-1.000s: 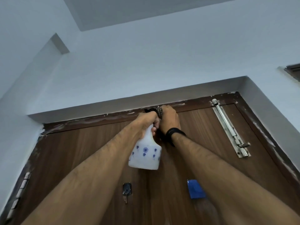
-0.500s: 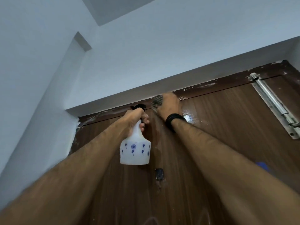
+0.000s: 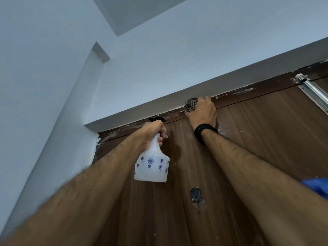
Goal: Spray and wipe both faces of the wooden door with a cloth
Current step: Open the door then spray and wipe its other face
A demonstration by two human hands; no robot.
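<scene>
Two hands are being used: bottle (image 3: 151,168) neck is being gripped by left hand (image 3: 154,132); cloth (image 3: 190,106) is being pressed on door (image 3: 266,132) under right hand (image 3: 202,114). Firm, overlapping strokes are being advised.

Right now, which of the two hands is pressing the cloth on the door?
The right hand, with the black wristband, presses the checked cloth; the left hand grips the spray bottle.

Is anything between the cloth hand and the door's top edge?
Nothing visible: the right hand presses the checked cloth against the brown wooden door; the left hand holds the white flower-printed spray bottle aside.
</scene>
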